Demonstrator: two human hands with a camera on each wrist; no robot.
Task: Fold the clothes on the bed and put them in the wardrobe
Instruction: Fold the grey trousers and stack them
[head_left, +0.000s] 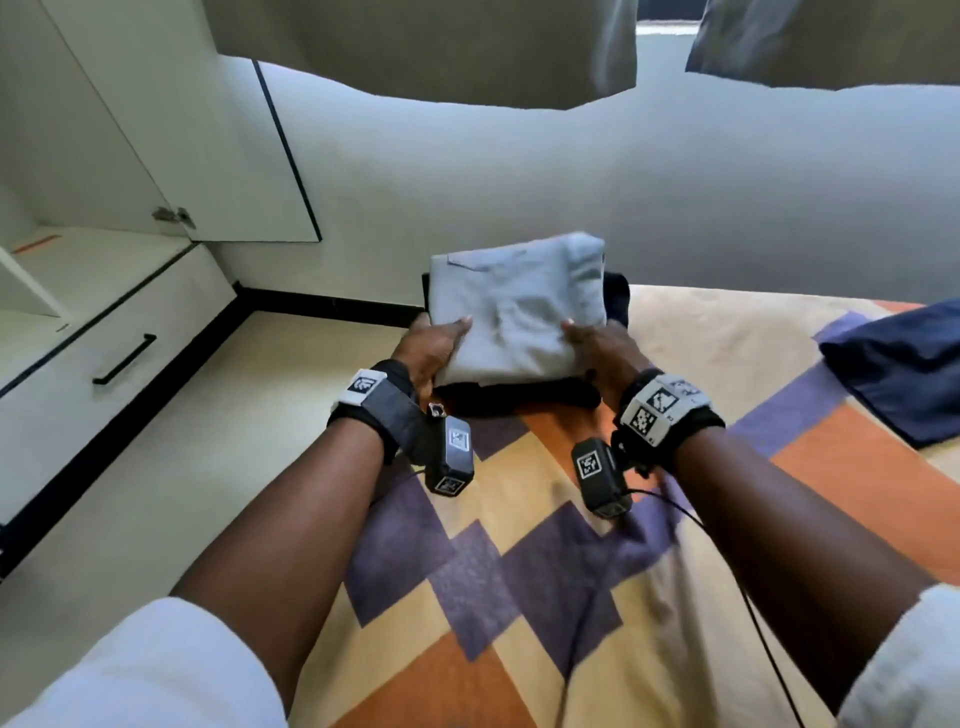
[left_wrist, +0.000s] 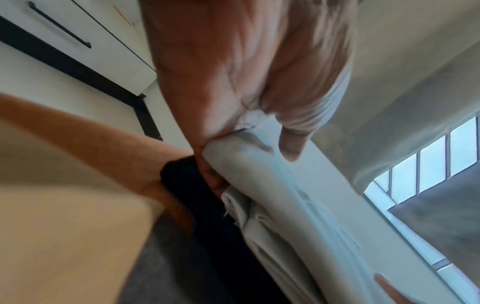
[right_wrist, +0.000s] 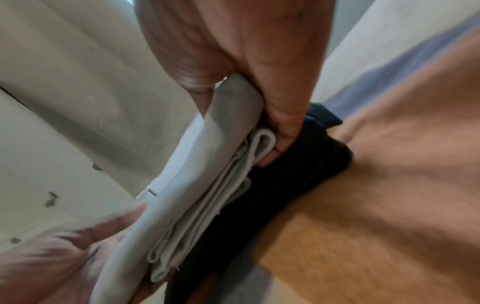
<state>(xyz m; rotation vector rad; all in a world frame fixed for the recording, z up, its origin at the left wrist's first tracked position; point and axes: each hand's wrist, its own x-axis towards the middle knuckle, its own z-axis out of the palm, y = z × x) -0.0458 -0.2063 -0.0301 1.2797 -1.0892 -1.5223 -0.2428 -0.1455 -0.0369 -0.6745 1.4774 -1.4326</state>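
Observation:
A folded grey garment (head_left: 519, 306) lies on top of a folded black garment (head_left: 524, 397) at the bed's far left corner. My left hand (head_left: 434, 351) grips the grey garment's left near edge, thumb on top and fingers under it. My right hand (head_left: 597, 348) grips its right near edge the same way. In the left wrist view the thumb (left_wrist: 293, 131) presses the grey folded garment (left_wrist: 298, 205) above the black garment (left_wrist: 207, 205). In the right wrist view the fingers (right_wrist: 280, 115) curl between the grey folded layers (right_wrist: 197, 209) and the black garment (right_wrist: 285, 174).
The bed (head_left: 519, 597) has a cream, orange and purple patterned cover. A dark blue folded garment (head_left: 904, 364) lies at the right. The white wardrobe (head_left: 78, 260) stands open at the left, with a drawer (head_left: 124, 358) below. Curtains (head_left: 426, 47) hang above the far wall.

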